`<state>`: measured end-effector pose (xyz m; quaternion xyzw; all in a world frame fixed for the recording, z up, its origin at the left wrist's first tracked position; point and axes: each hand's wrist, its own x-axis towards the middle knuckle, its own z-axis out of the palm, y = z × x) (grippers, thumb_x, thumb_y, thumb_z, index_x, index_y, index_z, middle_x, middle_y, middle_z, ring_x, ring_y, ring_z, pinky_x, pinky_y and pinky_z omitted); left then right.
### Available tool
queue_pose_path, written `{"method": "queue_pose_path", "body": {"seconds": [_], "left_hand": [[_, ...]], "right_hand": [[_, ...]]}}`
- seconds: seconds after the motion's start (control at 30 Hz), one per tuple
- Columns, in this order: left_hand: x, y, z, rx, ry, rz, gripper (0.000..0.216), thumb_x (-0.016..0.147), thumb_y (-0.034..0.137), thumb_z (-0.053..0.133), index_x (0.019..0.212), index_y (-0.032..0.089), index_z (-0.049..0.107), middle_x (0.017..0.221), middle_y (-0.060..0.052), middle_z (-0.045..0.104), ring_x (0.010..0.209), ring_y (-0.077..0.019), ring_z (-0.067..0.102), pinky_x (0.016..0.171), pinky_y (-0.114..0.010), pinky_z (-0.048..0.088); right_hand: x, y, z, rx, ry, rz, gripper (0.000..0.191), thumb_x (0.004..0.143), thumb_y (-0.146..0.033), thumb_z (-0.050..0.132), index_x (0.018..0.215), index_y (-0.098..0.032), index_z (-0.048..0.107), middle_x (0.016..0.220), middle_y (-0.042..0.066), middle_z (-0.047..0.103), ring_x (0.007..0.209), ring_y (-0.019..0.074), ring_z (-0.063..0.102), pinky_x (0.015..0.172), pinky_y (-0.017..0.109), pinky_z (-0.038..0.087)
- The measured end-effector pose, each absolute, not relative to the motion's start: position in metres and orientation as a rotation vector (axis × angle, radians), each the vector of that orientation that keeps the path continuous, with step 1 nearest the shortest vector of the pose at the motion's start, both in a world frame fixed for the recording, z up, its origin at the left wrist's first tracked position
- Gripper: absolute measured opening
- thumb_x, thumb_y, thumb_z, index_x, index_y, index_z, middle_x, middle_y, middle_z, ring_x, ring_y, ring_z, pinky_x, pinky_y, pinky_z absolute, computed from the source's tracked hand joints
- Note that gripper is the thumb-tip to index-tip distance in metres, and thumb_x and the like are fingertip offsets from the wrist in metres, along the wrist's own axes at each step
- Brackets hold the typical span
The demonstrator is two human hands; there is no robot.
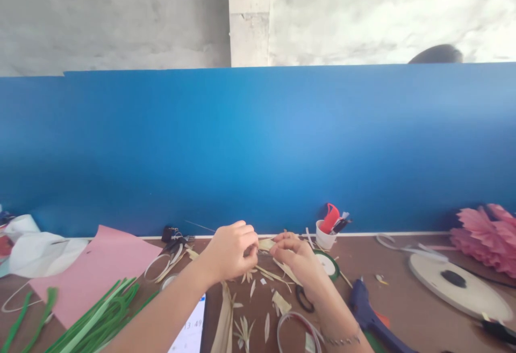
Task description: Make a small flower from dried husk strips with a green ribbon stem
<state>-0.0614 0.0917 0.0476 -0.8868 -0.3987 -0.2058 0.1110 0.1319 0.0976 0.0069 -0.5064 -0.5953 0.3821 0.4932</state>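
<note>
My left hand point(236, 248) is closed in a pinch above the table. A thin wire point(200, 226) sticks out from behind it to the left and seems held in its fingers. Beside it, my right hand point(296, 259) pinches a pale dried-husk piece point(266, 244) that spans the gap between both hands. Below them lie husk scraps point(281, 303), small cut petals point(244, 332) and a long folded husk strip point(223, 321). Dark scissor handles point(303, 299) show partly under my right wrist. The left fingertips are turned away and partly hidden.
Green pipe cleaners point(100, 315), pink paper point(97, 267) and a phone point(191, 326) lie left. Right are a green tape roll point(328, 264), a white cup point(325, 237) of tools, a blue glue gun point(368, 315), a round white disc point(459, 288) and pink paper petals point(486, 240). A blue partition point(258, 149) stands behind.
</note>
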Motion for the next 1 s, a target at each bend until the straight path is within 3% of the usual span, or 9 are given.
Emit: {"method": "queue_pose_path", "body": {"seconds": [0.1,0.2,0.3,0.4,0.47,0.53,0.67,0.87,1.0], "left_hand": [[-0.086,0.104,0.051,-2.507,-1.322,-0.606,0.019,0.074,0.008,0.047,0.064,0.021,0.058,0.066,0.000,0.063,0.067,-0.0157,0.053,0.056,-0.026,0.037],[-0.115,0.123,0.056,-2.382,-1.489,-0.607,0.020,0.086,0.021,0.045,0.086,0.020,0.066,0.088,-0.006,0.068,0.085,-0.0210,0.058,0.064,-0.029,0.043],[-0.125,0.138,0.058,-2.275,-1.630,-0.575,0.030,0.090,0.026,0.040,0.079,0.017,0.067,0.080,-0.011,0.065,0.085,-0.0259,0.058,0.064,-0.033,0.044],[-0.112,0.136,0.056,-2.252,-1.670,-0.609,0.030,0.089,0.027,0.044,0.111,0.013,0.060,0.106,-0.016,0.063,0.098,-0.0290,0.056,0.071,-0.037,0.046],[-0.096,0.126,0.055,-2.311,-1.643,-0.642,0.037,0.091,0.036,0.043,0.118,0.014,0.054,0.110,-0.015,0.063,0.100,-0.0292,0.055,0.074,-0.039,0.046],[-0.081,0.112,0.056,-2.413,-1.581,-0.671,0.034,0.096,0.027,0.029,0.109,0.019,0.059,0.104,-0.008,0.066,0.095,-0.0233,0.056,0.075,-0.036,0.046],[-0.058,0.087,0.061,-2.592,-1.471,-0.731,0.035,0.095,0.017,0.029,0.107,0.021,0.063,0.103,-0.004,0.067,0.095,-0.0191,0.055,0.076,-0.031,0.045],[-0.040,0.069,0.064,-2.739,-1.448,-0.741,0.033,0.094,0.017,0.035,0.094,0.023,0.068,0.077,0.000,0.066,0.077,-0.0178,0.054,0.065,-0.028,0.044],[-0.036,0.063,0.062,-2.778,-1.433,-0.773,0.037,0.097,0.024,0.031,0.077,0.022,0.062,0.067,0.001,0.061,0.067,-0.0171,0.048,0.063,-0.030,0.039]], "right_hand": [[0.152,0.105,0.010,-1.273,-1.414,0.847,0.019,0.062,-0.030,0.062,0.045,-0.020,0.064,0.087,0.009,0.062,0.101,0.0310,0.056,0.092,0.041,0.037],[0.168,0.108,0.015,-1.278,-1.443,0.803,0.021,0.064,-0.037,0.064,0.052,-0.020,0.067,0.094,0.011,0.063,0.104,0.0320,0.055,0.090,0.042,0.039],[0.167,0.106,0.016,-1.249,-1.529,0.782,0.022,0.067,-0.039,0.064,0.059,-0.019,0.070,0.098,0.011,0.063,0.098,0.0288,0.059,0.082,0.038,0.043],[0.159,0.103,0.016,-1.252,-1.592,0.744,0.022,0.070,-0.038,0.062,0.060,-0.019,0.070,0.098,0.010,0.062,0.091,0.0267,0.060,0.076,0.037,0.044],[0.156,0.103,0.017,-1.264,-1.625,0.716,0.021,0.070,-0.036,0.062,0.061,-0.019,0.070,0.097,0.010,0.060,0.090,0.0271,0.059,0.076,0.038,0.043],[0.156,0.101,0.018,-1.271,-1.657,0.699,0.019,0.071,-0.034,0.061,0.061,-0.020,0.070,0.096,0.010,0.060,0.092,0.0278,0.059,0.078,0.039,0.043],[0.154,0.093,0.024,-1.253,-1.734,0.704,0.016,0.072,-0.029,0.062,0.061,-0.021,0.071,0.096,0.008,0.060,0.094,0.0265,0.060,0.082,0.038,0.043],[0.147,0.080,0.031,-1.217,-1.768,0.671,0.016,0.076,-0.027,0.060,0.062,-0.023,0.069,0.095,0.006,0.061,0.092,0.0243,0.059,0.082,0.036,0.044],[0.147,0.078,0.033,-1.199,-1.765,0.650,0.017,0.076,-0.026,0.060,0.062,-0.022,0.069,0.095,0.006,0.061,0.090,0.0234,0.060,0.081,0.035,0.045]]}}
